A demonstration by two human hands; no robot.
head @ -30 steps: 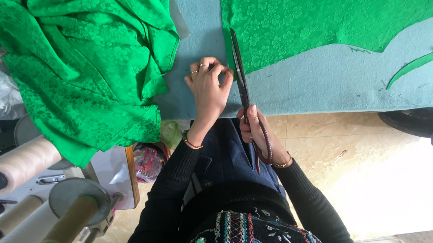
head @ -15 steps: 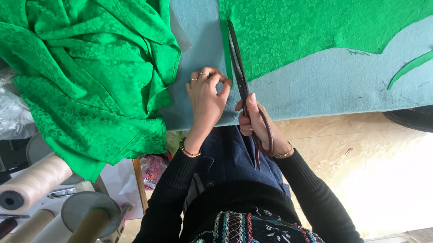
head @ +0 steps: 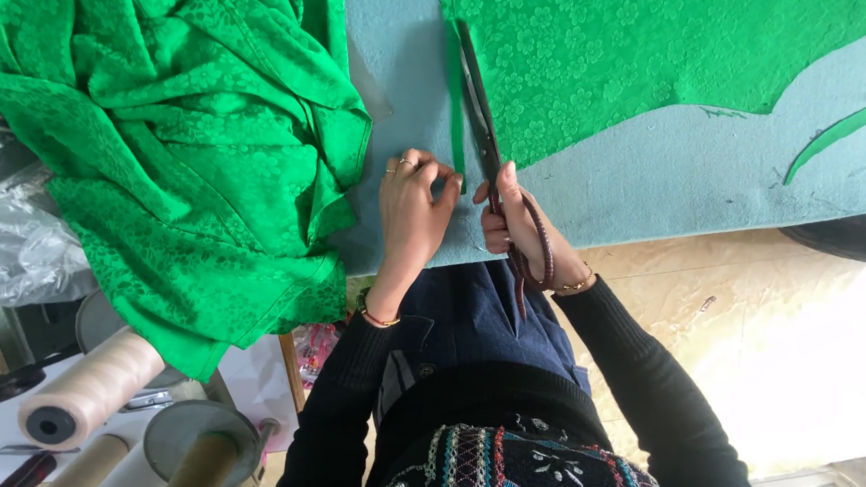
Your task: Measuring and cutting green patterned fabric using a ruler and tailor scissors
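**Shears along the green cloth's edge**

Your right hand (head: 516, 224) grips the long dark metal shears (head: 481, 106), blades lying on the flat floral-patterned green fabric (head: 615, 54). Your left hand (head: 410, 207) pinches the narrow cut green strip (head: 455, 94) on the pale blue felt counter (head: 657, 177). Crumpled green cloth (head: 170, 127) lies left.

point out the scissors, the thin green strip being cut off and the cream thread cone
scissors (head: 479, 106), head view, on the blades
thin green strip (head: 455, 94), head view, mid-length
cream thread cone (head: 94, 386), head view, on its wound side
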